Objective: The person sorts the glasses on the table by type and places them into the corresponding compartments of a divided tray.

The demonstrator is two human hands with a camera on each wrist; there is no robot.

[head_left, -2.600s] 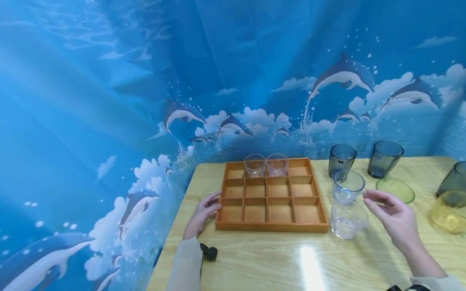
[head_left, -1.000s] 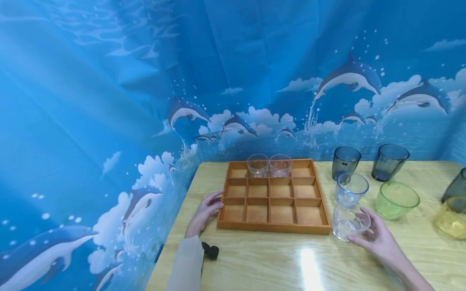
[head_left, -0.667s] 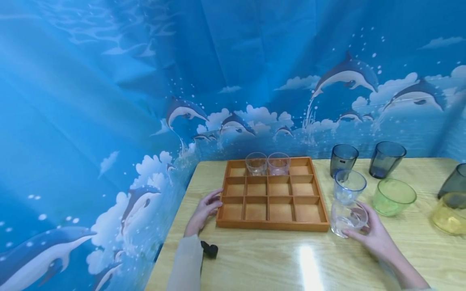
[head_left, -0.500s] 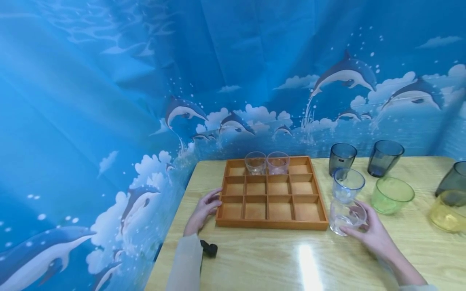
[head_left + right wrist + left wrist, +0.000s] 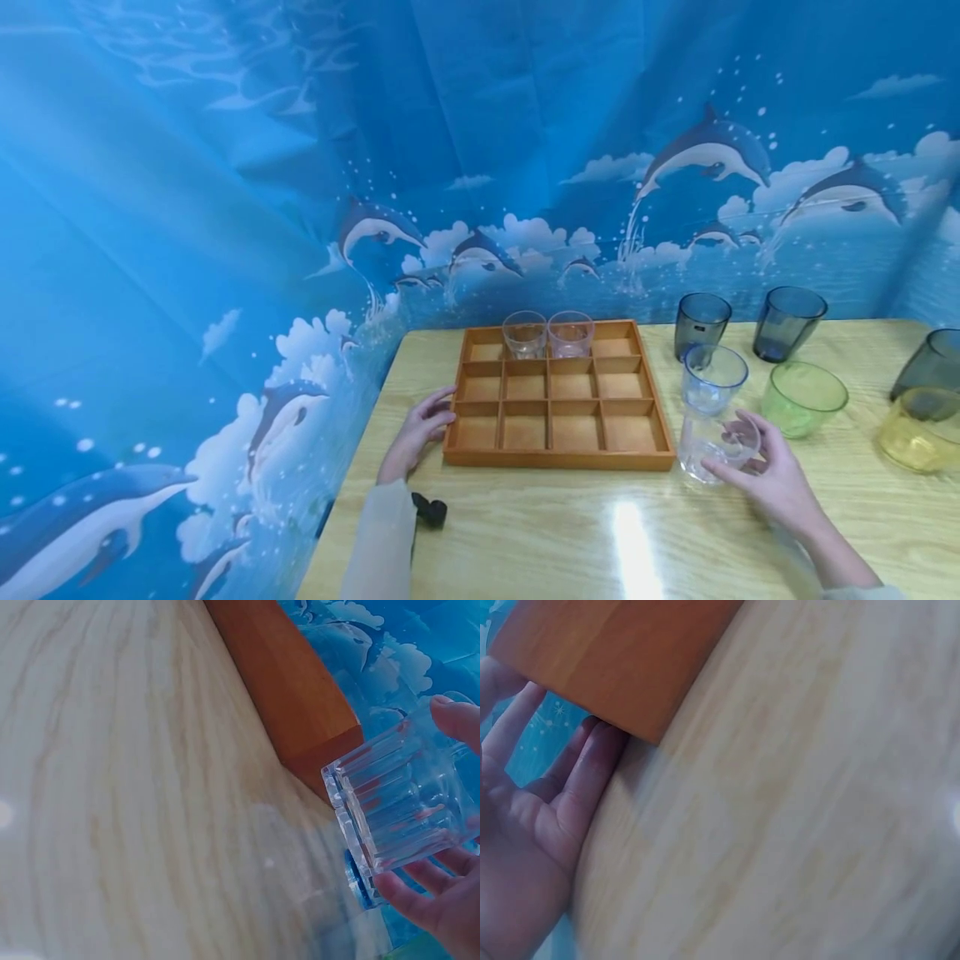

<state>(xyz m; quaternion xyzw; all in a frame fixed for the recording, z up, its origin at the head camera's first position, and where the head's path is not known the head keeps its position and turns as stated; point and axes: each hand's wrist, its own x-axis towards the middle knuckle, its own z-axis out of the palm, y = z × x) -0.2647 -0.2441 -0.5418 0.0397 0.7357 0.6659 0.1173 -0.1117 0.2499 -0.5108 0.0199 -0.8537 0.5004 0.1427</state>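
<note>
The right hand (image 5: 780,487) grips a clear ribbed glass (image 5: 711,446), its fingers (image 5: 420,900) curled round the far side and the thumb on the near side; the right wrist view shows the glass tilted, its base just off the desk (image 5: 600,542). The glass sits just beside the near right corner of the wooden compartment tray (image 5: 558,460), with a blue-tinted glass (image 5: 712,379) right behind it. The left hand (image 5: 418,433) rests on the desk at the tray's near left corner, its fingers (image 5: 592,761) straight and loosely together, touching the tray's side wall. Two small clear glasses (image 5: 547,335) stand in the middle compartments of the tray's far row. A green glass (image 5: 802,398), a yellow glass (image 5: 921,429) and grey tumblers (image 5: 787,322) stand towards the desk's far right.
</note>
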